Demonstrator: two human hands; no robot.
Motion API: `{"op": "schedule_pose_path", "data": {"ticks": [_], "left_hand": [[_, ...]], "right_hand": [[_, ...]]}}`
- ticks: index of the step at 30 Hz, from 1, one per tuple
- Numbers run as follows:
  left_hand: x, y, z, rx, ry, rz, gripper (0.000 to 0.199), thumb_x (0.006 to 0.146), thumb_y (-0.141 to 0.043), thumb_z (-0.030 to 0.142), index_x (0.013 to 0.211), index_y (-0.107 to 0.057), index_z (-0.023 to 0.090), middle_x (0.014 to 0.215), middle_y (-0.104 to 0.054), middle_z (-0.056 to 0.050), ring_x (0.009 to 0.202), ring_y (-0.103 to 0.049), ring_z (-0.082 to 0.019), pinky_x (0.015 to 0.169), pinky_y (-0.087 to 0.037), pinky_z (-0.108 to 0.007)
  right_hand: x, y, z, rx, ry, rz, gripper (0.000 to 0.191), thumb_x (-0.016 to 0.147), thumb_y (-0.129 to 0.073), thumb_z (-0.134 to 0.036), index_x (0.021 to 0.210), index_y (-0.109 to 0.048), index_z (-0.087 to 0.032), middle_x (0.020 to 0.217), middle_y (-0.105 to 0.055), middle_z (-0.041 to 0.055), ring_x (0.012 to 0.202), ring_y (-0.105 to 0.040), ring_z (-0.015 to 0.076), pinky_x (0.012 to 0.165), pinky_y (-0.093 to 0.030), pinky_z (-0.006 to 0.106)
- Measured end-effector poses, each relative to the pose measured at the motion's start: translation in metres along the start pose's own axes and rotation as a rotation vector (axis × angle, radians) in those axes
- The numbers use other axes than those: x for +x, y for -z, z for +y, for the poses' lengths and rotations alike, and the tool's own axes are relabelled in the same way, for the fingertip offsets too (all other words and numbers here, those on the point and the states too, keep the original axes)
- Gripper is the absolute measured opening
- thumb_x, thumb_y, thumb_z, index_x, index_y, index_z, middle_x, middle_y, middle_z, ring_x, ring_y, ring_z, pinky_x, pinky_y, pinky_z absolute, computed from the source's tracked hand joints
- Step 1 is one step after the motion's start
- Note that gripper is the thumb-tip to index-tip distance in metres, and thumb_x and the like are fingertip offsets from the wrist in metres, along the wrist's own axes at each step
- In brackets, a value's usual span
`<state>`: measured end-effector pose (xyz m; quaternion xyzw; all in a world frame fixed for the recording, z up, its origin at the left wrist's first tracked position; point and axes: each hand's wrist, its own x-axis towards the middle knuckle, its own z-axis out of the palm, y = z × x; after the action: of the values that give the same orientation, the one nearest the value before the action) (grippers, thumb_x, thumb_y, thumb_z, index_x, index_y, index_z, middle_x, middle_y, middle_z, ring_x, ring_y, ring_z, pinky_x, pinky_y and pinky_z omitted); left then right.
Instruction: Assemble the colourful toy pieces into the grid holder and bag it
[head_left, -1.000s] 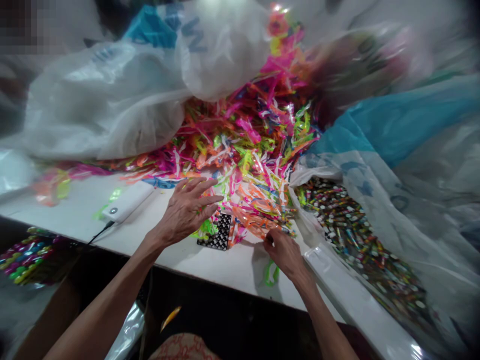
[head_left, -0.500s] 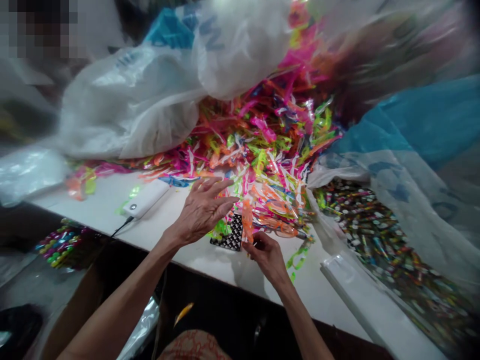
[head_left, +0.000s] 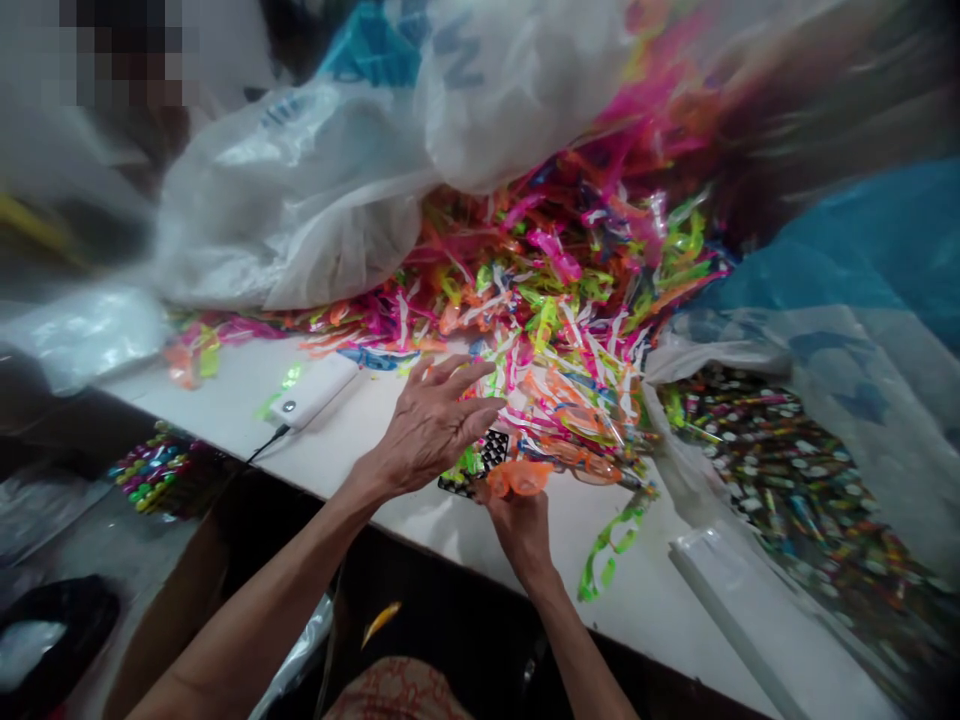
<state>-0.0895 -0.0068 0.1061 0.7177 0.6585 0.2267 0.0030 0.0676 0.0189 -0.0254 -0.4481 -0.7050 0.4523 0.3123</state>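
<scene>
My left hand (head_left: 435, 425) hovers with its fingers stretched and apart over a black block with a grid of light-edged holes (head_left: 495, 452). A green plastic piece (head_left: 471, 462) lies at that block, under my left palm. My right hand (head_left: 521, 525) is at the block's near right corner, its fingers closed on a translucent orange plastic piece (head_left: 521, 478) with rounded lobes. The orange piece partly covers my fingertips. Beyond both hands spreads a heap of bright pink, orange, green and white plastic pieces (head_left: 555, 310). A loopy green plastic piece (head_left: 611, 545) lies right of my right hand.
A white power bank (head_left: 315, 393) with a black cable lies left on the white table (head_left: 405, 520). Large plastic bags (head_left: 300, 220) stand behind. To the right are a bag of small dark, multicoloured pieces (head_left: 795, 470) and a long white box (head_left: 765, 610). Shiny coloured beads (head_left: 154, 470) hang below the table edge.
My right hand has turned and moved toward the block, tilting the orange piece from upright to lying across. My left hand stays spread over the block. The whole view has shifted slightly.
</scene>
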Motion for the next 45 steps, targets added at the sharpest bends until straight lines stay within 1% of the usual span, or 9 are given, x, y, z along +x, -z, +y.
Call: {"op": "schedule_pose_path", "data": {"ticks": [6, 13, 22, 24, 27, 30, 33, 40, 45], "left_hand": [[-0.005, 0.001, -0.001, -0.034, -0.160, -0.002, 0.057, 0.074, -0.045, 0.065, 0.119, -0.054, 0.032, 0.138, -0.041, -0.003, 0.127, -0.029, -0.028, 0.104, -0.015, -0.050], [-0.007, 0.000, -0.001, 0.031, -0.223, 0.045, 0.028, 0.081, -0.051, 0.037, 0.105, -0.063, 0.028, 0.128, -0.051, -0.001, 0.126, -0.030, -0.026, 0.104, -0.018, -0.047], [-0.001, -0.004, 0.011, 0.062, -0.228, 0.043, 0.021, 0.081, -0.053, 0.034, 0.095, -0.067, 0.026, 0.122, -0.056, -0.001, 0.125, -0.031, -0.029, 0.102, -0.020, -0.050], [-0.002, 0.001, 0.009, 0.059, -0.218, 0.032, 0.019, 0.082, -0.049, 0.028, 0.085, -0.067, 0.023, 0.112, -0.061, -0.002, 0.123, -0.034, -0.027, 0.101, -0.024, -0.048], [-0.009, 0.013, 0.002, 0.029, -0.218, 0.001, 0.020, 0.082, -0.046, 0.021, 0.079, -0.066, 0.021, 0.103, -0.064, -0.002, 0.123, -0.035, -0.024, 0.101, -0.027, -0.045], [-0.020, 0.023, -0.006, -0.032, -0.221, -0.041, 0.019, 0.081, -0.046, 0.021, 0.083, -0.065, 0.022, 0.108, -0.063, -0.002, 0.125, -0.033, -0.023, 0.103, -0.027, -0.045], [-0.028, 0.028, -0.005, -0.079, -0.208, -0.038, 0.022, 0.080, -0.047, 0.021, 0.094, -0.064, 0.023, 0.119, -0.057, -0.004, 0.123, -0.036, -0.023, 0.102, -0.030, -0.044], [-0.018, 0.035, 0.007, 0.050, -0.156, -0.057, 0.048, 0.081, -0.053, 0.038, 0.126, -0.047, 0.025, 0.142, -0.033, -0.007, 0.129, -0.029, -0.027, 0.104, -0.026, -0.045], [-0.011, 0.032, 0.002, 0.111, -0.097, -0.252, 0.065, 0.084, -0.046, 0.044, 0.140, -0.021, 0.023, 0.147, -0.022, -0.008, 0.134, -0.020, -0.027, 0.107, -0.022, -0.047]], "right_hand": [[-0.011, -0.020, -0.007, -0.524, 0.176, 0.091, 0.010, 0.077, -0.047, -0.017, 0.074, -0.057, -0.016, 0.068, -0.062, 0.0051, 0.060, -0.056, 0.0161, 0.054, -0.035, 0.024], [-0.015, -0.011, -0.021, -0.637, 0.117, -0.037, 0.011, 0.082, -0.046, -0.015, 0.081, -0.057, -0.017, 0.079, -0.063, 0.0037, 0.073, -0.059, 0.0155, 0.061, -0.036, 0.023], [-0.014, -0.021, -0.041, -0.809, 0.019, -0.167, 0.021, 0.085, -0.041, -0.012, 0.096, -0.059, -0.014, 0.089, -0.064, 0.0096, 0.077, -0.060, 0.0189, 0.065, -0.041, 0.028], [-0.016, -0.007, -0.036, -0.731, 0.057, -0.193, 0.018, 0.084, -0.044, -0.015, 0.091, -0.061, -0.016, 0.086, -0.065, 0.0071, 0.077, -0.061, 0.0181, 0.064, -0.042, 0.026], [-0.021, 0.049, -0.015, -0.617, 0.170, -0.135, 0.024, 0.081, -0.047, -0.016, 0.101, -0.060, -0.019, 0.092, -0.065, 0.0045, 0.077, -0.061, 0.0150, 0.064, -0.044, 0.023], [-0.023, 0.127, 0.023, -0.848, 0.126, 0.075, 0.044, 0.074, -0.040, -0.005, 0.110, -0.057, -0.023, 0.113, -0.059, 0.0068, 0.079, -0.062, 0.0160, 0.065, -0.046, 0.026], [-0.018, 0.176, 0.060, -1.121, 0.169, 0.064, 0.048, 0.071, -0.039, -0.001, 0.106, -0.060, -0.026, 0.120, -0.056, 0.0077, 0.085, -0.062, 0.0198, 0.066, -0.046, 0.030], [-0.010, 0.158, 0.055, -1.129, 0.288, -0.015, 0.025, 0.080, -0.042, -0.010, 0.086, -0.062, -0.024, 0.110, -0.061, 0.0067, 0.091, -0.060, 0.0203, 0.066, -0.046, 0.028], [-0.013, 0.130, 0.030, -0.808, 0.283, 0.027, 0.028, 0.084, -0.039, -0.020, 0.107, -0.055, -0.023, 0.102, -0.062, 0.0058, 0.086, -0.062, 0.0167, 0.065, -0.046, 0.025]]}}
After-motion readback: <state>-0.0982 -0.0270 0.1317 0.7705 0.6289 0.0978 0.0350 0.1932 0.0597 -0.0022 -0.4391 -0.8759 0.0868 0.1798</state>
